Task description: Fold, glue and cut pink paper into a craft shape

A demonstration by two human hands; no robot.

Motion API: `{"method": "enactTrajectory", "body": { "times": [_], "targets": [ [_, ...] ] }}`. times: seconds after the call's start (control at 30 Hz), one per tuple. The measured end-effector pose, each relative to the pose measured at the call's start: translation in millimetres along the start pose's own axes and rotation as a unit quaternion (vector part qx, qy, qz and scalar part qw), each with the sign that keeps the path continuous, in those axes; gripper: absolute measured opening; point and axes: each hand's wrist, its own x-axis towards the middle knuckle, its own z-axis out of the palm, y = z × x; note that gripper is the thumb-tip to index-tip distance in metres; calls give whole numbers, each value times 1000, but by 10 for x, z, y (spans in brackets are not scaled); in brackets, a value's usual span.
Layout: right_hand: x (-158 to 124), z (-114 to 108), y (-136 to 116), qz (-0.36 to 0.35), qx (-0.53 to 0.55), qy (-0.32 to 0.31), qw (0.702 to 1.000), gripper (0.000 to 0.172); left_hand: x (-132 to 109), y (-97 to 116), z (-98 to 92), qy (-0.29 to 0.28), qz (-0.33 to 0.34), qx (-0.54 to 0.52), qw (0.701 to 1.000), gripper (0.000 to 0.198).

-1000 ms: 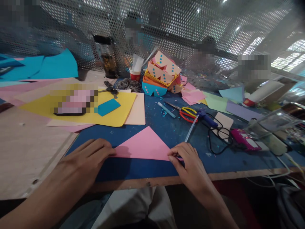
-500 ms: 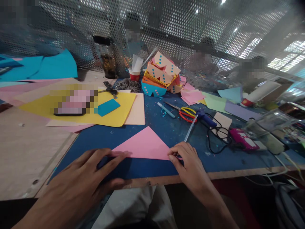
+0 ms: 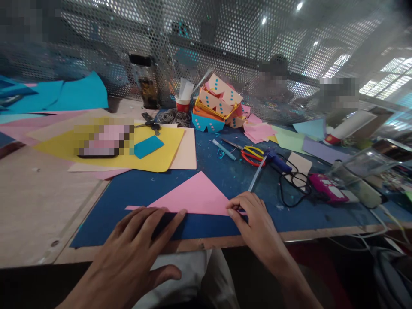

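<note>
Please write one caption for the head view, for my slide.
Left hand at the near edge and right hand at the right corner of a pink paper triangle, scissors lying beyond.

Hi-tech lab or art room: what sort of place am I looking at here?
Probably a paper-craft workbench: there's a triangular pink paper, scissors, what looks like a glue gun, and a pile of decorated paper shapes.

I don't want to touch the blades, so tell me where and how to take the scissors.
Grip the red and yellow handles from the near side, probably with the closer right hand once it releases the pink paper. The scissors lie on the blue table with blades pointing away and left; the glue gun crowds the handles' right end, leaving the near side freer.
</note>
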Motion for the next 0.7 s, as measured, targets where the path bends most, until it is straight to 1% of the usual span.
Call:
{"method": "enactTrajectory", "body": {
  "times": [0.2, 0.37, 0.47, 0.57, 0.7],
  "targets": [
    [3, 0, -10, 8, -2, -7, 1000, 12, 7, 52, -10, -7, -11, 7, 1000, 84],
    [-10, -22, -12, 11, -24, -6, 1000, 11, 83, 98, 31, 40, 27, -2, 999, 74],
    [-23, -37, 6, 7, -24, -2, 1000, 12, 119, 102, 48, 51, 35, -3, 998, 74],
    [-37, -50, 36, 1, -19, 3, 1000, 13, 130, 109, 52, 44, 25, -10, 999, 76],
    [-60, -71, 67, 6, -13, 4, 1000, 17, 108, 149, 73, 7, -15, -23, 1000, 75]
  ]
}}
